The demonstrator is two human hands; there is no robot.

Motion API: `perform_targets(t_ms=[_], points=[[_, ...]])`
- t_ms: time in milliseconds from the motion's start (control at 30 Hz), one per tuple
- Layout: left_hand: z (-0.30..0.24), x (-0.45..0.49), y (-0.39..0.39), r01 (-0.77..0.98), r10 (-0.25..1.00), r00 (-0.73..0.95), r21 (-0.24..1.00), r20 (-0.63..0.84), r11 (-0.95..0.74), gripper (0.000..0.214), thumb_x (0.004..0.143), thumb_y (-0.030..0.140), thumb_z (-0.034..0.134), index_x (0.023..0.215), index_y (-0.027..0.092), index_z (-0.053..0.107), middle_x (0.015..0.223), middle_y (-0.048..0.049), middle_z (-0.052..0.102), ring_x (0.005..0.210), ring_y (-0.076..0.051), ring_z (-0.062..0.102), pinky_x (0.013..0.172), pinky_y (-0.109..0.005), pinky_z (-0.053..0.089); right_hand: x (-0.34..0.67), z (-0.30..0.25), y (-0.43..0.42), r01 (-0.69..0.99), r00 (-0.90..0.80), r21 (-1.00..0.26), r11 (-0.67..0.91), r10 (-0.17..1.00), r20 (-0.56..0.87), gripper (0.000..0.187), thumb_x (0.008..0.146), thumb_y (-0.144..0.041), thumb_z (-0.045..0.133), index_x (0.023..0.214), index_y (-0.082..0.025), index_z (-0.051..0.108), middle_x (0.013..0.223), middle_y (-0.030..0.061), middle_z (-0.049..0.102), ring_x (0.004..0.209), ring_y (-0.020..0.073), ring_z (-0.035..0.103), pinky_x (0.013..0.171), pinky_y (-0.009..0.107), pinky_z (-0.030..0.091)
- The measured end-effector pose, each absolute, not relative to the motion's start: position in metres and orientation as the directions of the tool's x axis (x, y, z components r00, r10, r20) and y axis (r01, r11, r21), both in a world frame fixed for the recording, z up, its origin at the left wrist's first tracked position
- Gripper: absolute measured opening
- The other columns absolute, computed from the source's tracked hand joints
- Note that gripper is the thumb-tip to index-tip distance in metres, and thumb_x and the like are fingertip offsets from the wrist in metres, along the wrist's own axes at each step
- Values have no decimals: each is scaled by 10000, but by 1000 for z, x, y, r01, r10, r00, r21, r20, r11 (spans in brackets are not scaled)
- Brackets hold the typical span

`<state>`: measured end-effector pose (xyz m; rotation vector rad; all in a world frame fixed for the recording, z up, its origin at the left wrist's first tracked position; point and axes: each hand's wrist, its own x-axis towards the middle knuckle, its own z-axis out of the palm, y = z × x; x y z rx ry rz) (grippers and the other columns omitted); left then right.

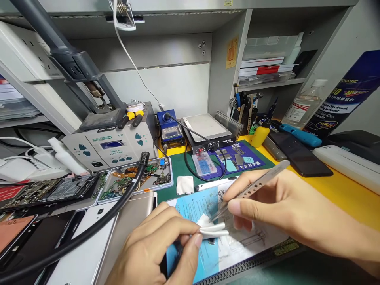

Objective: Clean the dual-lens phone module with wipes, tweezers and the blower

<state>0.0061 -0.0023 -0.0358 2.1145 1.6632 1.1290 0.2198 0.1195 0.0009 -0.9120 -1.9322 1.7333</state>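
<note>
My left hand (154,247) is closed, pinching a small folded white wipe (212,230) between thumb and fingers just above a blue work mat (190,208). My right hand (285,209) grips metal tweezers (252,190), whose tips touch the wipe's top edge. Under the wipe a small dark part (211,240) lies on the mat, mostly hidden. A dark object sits below my left thumb; I cannot make it out.
A black hose (118,202) crosses opened phones (59,190) and a tray of circuit boards (142,176) at left. Behind stand a soldering station (109,146), a blue unit (169,128), a hot plate (204,128), a yellow bottle (259,134) and a dark phone (297,152).
</note>
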Motion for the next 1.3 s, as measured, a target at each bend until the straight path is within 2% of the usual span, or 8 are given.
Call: perform_targets(t_ms=[200,467,700,800,900,1000,1133,1300], points=[[-32,10,0,726,916,7,628,402,-281,142,892,144,611,799,245,648,694,50,610,668,-127,608,604,-228,482,225,12,130,119,-720,-992,-51,683,-122,146,814,-303,805,907,-202,757,671,23,745,615,163,676,584,251,543],[-32,5,0,712,912,77,618,403,-333,143,895,134,599,830,244,662,707,44,620,671,-129,617,657,-242,502,230,22,131,274,-766,-962,-20,600,-230,240,785,-384,812,947,-208,811,950,95,770,647,199,700,512,263,535],[-30,8,2,719,923,37,632,383,-291,174,905,146,579,783,236,665,694,38,626,663,-131,622,666,-242,504,230,17,125,244,-800,-970,-3,564,-203,211,795,-351,810,944,-203,812,959,78,743,647,156,664,571,255,556],[-26,10,4,722,913,-42,645,405,-253,168,888,246,605,744,231,691,642,17,639,638,-160,623,603,-244,515,227,14,123,232,-814,-973,-5,546,-197,211,808,-345,799,955,-194,811,939,78,740,651,155,655,595,273,559],[-20,12,9,716,893,-157,672,423,-192,204,845,373,639,732,224,723,577,4,631,605,-184,615,564,-253,523,223,12,124,230,-806,-973,-34,553,-210,180,824,-320,786,944,-186,802,775,46,732,639,157,656,572,254,533],[-15,13,14,673,907,-218,728,361,-128,249,822,424,648,713,217,732,552,3,618,585,-185,603,550,-251,511,220,10,127,200,-789,-970,-136,564,-242,192,816,-307,798,935,-159,770,615,17,710,564,148,652,537,244,525],[-10,12,13,585,938,-251,810,237,-48,279,808,441,654,683,204,732,550,2,618,579,-184,590,535,-246,480,217,6,132,144,-789,-950,-277,547,-279,242,790,-295,824,930,-123,727,566,31,719,478,135,645,470,217,509],[-7,9,10,483,985,-167,868,-38,115,329,871,452,586,693,202,706,682,-10,655,657,-183,573,565,-252,412,214,-3,132,94,-811,-939,-331,521,-265,248,791,-276,825,956,-119,727,574,54,740,450,130,648,446,197,498]])
